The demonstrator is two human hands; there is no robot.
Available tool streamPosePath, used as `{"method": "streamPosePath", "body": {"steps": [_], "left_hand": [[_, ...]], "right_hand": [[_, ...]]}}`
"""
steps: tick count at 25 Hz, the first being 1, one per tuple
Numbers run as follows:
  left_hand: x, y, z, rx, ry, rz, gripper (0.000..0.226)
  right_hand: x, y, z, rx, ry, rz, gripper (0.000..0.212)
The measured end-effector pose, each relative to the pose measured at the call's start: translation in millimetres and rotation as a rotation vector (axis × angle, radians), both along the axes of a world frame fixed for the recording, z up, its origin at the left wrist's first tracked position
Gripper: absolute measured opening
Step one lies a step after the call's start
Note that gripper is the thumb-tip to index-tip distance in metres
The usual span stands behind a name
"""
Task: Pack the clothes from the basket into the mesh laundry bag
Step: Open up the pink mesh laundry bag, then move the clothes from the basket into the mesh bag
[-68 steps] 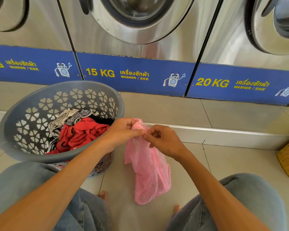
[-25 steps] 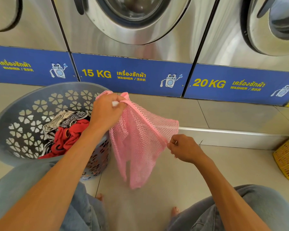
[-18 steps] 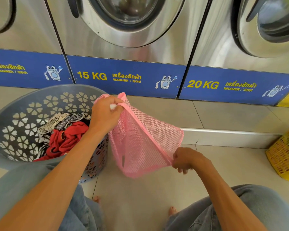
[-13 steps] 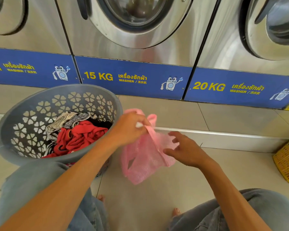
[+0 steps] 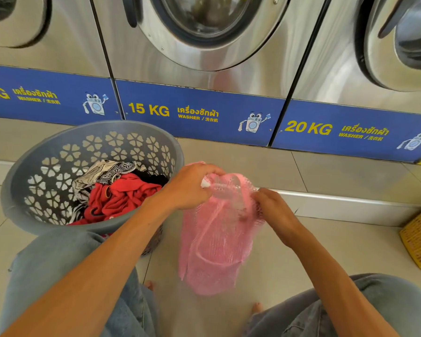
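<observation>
Pink mesh laundry bag point(image 5: 214, 244) hangs limp, light, floppy; left hand point(image 5: 192, 186) grips its bunched rim, right hand point(image 5: 275, 210) pinches the opposite edge. Best held at the rim.

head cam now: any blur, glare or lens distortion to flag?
Head view: motion blur smears the top of the pink mesh bag between the left hand and right hand; soft window glare on the steel washer fronts; wide-angle bowing tilts the washer seams; grey basket stays sharp.
</observation>
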State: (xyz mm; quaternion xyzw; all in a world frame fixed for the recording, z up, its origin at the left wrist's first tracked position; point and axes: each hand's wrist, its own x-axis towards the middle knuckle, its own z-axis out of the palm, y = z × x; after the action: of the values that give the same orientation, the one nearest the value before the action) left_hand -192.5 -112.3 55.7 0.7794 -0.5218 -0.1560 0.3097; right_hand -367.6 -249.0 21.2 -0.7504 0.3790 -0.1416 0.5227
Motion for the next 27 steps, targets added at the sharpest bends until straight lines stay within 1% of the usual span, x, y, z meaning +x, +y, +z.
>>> {"method": "streamPosePath", "body": {"steps": [2, 3, 6, 7, 8, 9, 11, 12, 13, 15, 17, 19, 20, 23, 27], "left_hand": [[5.5, 4.3, 2.1, 0.019, 0.023, 0.037, 0.053], [7.9, 5.8, 3.1, 0.018, 0.048, 0.065, 0.054], [10.1, 7.0, 9.3, -0.028, 0.098, 0.148, 0.052], [10.7, 6.6, 10.4, -0.047, 0.106, 0.171, 0.049], [10.9, 6.7, 12.0, -0.068, 0.115, 0.196, 0.046], [11.1, 6.9, 13.9, -0.084, 0.127, 0.222, 0.044], [10.7, 7.1, 16.4, -0.107, 0.144, 0.263, 0.042], [10.2, 7.1, 16.4, -0.115, 0.151, 0.276, 0.042], [10.4, 7.1, 16.1, -0.121, 0.167, 0.289, 0.044], [13.5, 6.4, 12.6, -0.131, 0.198, 0.308, 0.05], [16.3, 5.8, 8.3, -0.11, 0.171, 0.293, 0.056], [19.5, 5.6, 5.1, -0.079, 0.13, 0.263, 0.053], [21.2, 6.7, 3.3, -0.06, 0.12, 0.253, 0.05], [28.5, 14.5, -5.0, -0.007, 0.097, 0.252, 0.046], [41.2, 33.6, -10.6, -0.053, 0.118, 0.331, 0.041]], "right_hand": [[2.5, 2.3, 5.8, 0.12, -0.048, -0.088, 0.032], [3.4, 3.9, 7.2, 0.172, -0.059, -0.074, 0.038], [0.8, 7.2, 8.3, 0.282, -0.088, 0.12, 0.057], [-0.4, 7.7, 8.8, 0.292, -0.06, 0.195, 0.063], [-2.2, 8.5, 9.1, 0.274, 0.0, 0.278, 0.064], [-4.4, 9.0, 7.8, 0.238, 0.087, 0.363, 0.06], [-8.4, 10.6, 4.0, 0.146, 0.293, 0.504, 0.045], [-10.2, 11.1, 1.6, 0.102, 0.373, 0.555, 0.037], [-11.5, 11.5, -0.1, 0.084, 0.401, 0.578, 0.031], [-11.9, 10.1, 0.8, 0.121, 0.345, 0.522, 0.027], [-10.1, 4.7, 6.5, 0.23, 0.194, 0.355, 0.025], [-4.7, -0.7, 17.7, 0.342, 0.035, 0.166, 0.021], [-0.9, -3.3, 22.9, 0.359, -0.011, 0.096, 0.019], [15.4, -5.0, 29.7, 0.396, -0.03, -0.014, 0.019], [44.4, 8.4, 27.4, 0.473, -0.006, -0.002, 0.03]]}}
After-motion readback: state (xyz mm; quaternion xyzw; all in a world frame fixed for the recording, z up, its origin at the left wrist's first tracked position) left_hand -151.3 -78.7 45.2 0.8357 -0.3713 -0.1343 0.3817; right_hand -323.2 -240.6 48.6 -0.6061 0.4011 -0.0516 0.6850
